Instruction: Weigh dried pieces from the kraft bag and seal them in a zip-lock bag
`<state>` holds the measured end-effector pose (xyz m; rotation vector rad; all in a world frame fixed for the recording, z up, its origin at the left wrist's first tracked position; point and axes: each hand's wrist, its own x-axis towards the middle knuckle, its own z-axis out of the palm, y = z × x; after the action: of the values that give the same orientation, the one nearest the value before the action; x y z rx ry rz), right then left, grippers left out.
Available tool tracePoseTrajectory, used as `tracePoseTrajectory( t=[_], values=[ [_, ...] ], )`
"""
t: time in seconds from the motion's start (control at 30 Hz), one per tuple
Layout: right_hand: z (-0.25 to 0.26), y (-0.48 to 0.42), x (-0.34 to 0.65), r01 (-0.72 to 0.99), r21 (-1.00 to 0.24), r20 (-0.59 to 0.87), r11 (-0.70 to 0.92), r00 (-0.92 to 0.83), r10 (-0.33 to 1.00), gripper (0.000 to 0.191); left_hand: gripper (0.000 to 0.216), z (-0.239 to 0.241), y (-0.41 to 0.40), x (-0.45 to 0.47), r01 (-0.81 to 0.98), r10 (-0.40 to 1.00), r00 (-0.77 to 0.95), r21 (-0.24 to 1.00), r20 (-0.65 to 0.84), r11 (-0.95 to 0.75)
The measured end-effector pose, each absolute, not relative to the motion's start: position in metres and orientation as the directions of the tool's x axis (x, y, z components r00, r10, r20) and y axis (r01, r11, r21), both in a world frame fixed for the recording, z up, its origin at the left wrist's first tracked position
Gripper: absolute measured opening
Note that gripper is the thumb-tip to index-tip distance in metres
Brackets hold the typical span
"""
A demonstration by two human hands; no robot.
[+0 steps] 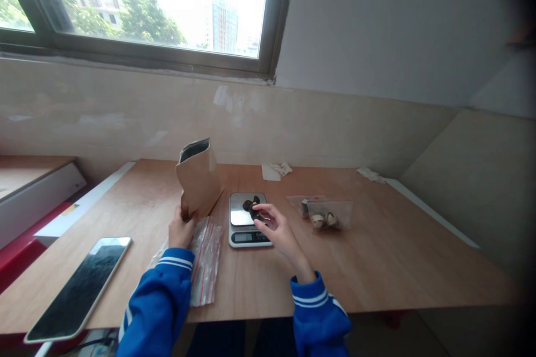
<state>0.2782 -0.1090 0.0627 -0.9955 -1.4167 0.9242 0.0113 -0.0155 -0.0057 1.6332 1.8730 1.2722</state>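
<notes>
My left hand (pixel 181 230) grips the lower corner of a brown paper pouch (pixel 198 178), which stands tilted with its mouth open upward. My right hand (pixel 277 230) reaches over a small digital kitchen scale (pixel 247 221), its fingertips pinched on dark dried pieces (pixel 252 206) lying on the scale's shiny platform. Both arms wear blue sleeves with white stripes. Under the left hand lie clear zip bags with red seal lines (pixel 206 259).
A smartphone (pixel 80 286) lies face up at the table's front left. A clear bag with light and dark pieces (pixel 324 214) sits right of the scale. Crumpled paper scraps (pixel 277 169) lie by the back wall. The wooden table (pixel 377 268) meets tiled walls.
</notes>
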Motion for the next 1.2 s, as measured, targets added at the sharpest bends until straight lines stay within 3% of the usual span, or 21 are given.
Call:
tracePoseTrajectory(
  t=[0.23,0.47,0.7,0.87,0.97,1.07,1.2],
  values=[
    [0.056,-0.083,0.254,0.53,-0.709,0.42,0.464,-0.211,0.883,0.029,0.04,-0.006,-0.016,0.012,0.583,0.914,-0.265,0.806,0.307,-0.102],
    [0.038,-0.069,0.254,0.67,-0.557,0.407,0.491,-0.295,0.865,0.041,0.043,-0.006,-0.016,0.011,0.592,0.923,-0.259,0.802,0.284,-0.08],
    [0.057,-0.085,0.263,0.534,-0.707,0.446,0.463,-0.171,0.878,0.038,0.042,-0.005,-0.016,0.012,0.584,0.92,-0.262,0.807,0.292,-0.09],
    [0.055,-0.091,0.287,0.452,-0.81,0.468,0.373,0.115,0.876,0.053,0.04,-0.007,-0.015,0.012,0.577,0.916,-0.259,0.81,0.305,-0.107],
    [0.043,-0.092,0.305,0.452,-0.837,0.451,0.309,0.247,0.858,0.049,0.042,-0.008,-0.014,0.011,0.575,0.919,-0.25,0.811,0.303,-0.111],
    [0.03,-0.094,0.318,0.492,-0.828,0.438,0.269,0.268,0.858,0.041,0.041,-0.01,-0.014,0.011,0.571,0.917,-0.247,0.812,0.314,-0.124],
    [0.023,-0.101,0.323,0.547,-0.806,0.372,0.228,0.166,0.913,0.037,0.041,-0.009,-0.014,0.011,0.581,0.916,-0.248,0.805,0.316,-0.121]
  ],
)
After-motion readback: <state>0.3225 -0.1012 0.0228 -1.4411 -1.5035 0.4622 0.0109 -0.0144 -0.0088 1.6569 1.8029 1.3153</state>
